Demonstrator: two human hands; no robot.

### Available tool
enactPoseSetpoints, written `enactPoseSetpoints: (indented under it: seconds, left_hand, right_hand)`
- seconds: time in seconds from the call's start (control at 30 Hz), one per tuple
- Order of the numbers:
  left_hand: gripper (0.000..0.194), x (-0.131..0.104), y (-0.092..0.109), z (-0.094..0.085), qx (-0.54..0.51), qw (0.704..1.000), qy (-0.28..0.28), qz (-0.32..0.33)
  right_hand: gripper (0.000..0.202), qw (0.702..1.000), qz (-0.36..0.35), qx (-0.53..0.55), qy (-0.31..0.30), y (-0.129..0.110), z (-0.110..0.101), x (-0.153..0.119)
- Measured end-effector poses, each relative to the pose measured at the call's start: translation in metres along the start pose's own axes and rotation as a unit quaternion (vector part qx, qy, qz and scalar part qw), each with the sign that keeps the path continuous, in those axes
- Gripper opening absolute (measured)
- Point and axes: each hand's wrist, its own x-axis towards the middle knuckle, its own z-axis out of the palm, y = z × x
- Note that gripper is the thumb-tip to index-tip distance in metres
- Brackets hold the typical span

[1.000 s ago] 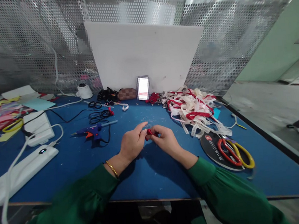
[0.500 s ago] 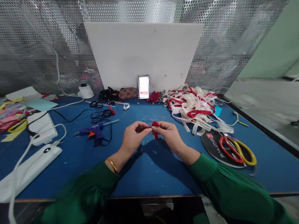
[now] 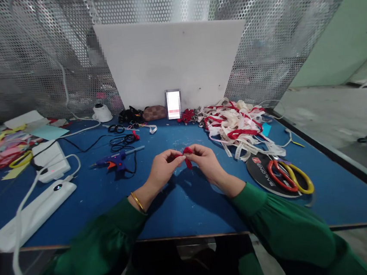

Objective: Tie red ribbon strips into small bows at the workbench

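A small piece of red ribbon (image 3: 187, 155) is pinched between both my hands, just above the middle of the blue table (image 3: 183, 202). My left hand (image 3: 164, 169) grips its left end with closed fingertips. My right hand (image 3: 206, 162) holds its right end, and a short tail hangs down between the hands. Green sleeves cover both my forearms, and a gold bangle (image 3: 137, 201) sits on the left wrist.
A blue glue gun (image 3: 116, 160) lies left of my hands, beside black cables. A heap of red and white ribbons (image 3: 239, 128) is at the right rear. Red and yellow scissors (image 3: 289, 178) rest on a black disc. White power strips (image 3: 34, 210) lie at left.
Both hands have risen a little off the table with the red ribbon, and its tail now hangs down between them. The view has shifted slightly.
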Motion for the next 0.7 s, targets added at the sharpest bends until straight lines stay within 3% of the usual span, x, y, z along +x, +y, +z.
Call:
enactPoseSetpoints:
  seconds: [0.2, 0.33, 0.43, 0.53, 0.7]
  left_hand:
    - [0.018, -0.001, 0.005, 0.003, -0.058, 0.998, 0.009, -0.017]
    - [0.018, -0.002, 0.009, 0.002, -0.149, 0.987, -0.03, -0.045]
    - [0.019, -0.002, 0.011, 0.001, -0.198, 0.976, -0.058, -0.075]
    - [0.02, -0.001, 0.011, 0.0, -0.172, 0.982, -0.027, -0.07]
    - [0.021, 0.0, 0.011, -0.003, -0.106, 0.993, 0.022, -0.035]
  right_hand:
    - [0.02, 0.996, 0.043, 0.075, -0.027, -0.002, 0.001, -0.001]
    - [0.024, 0.969, 0.135, 0.2, -0.06, -0.004, 0.004, -0.004]
    - [0.027, 0.953, 0.161, 0.249, -0.066, -0.004, 0.007, -0.007]
    - [0.027, 0.969, 0.12, 0.214, -0.043, -0.002, 0.008, -0.007]
    - [0.029, 0.999, 0.001, 0.032, -0.028, -0.003, 0.008, -0.006]
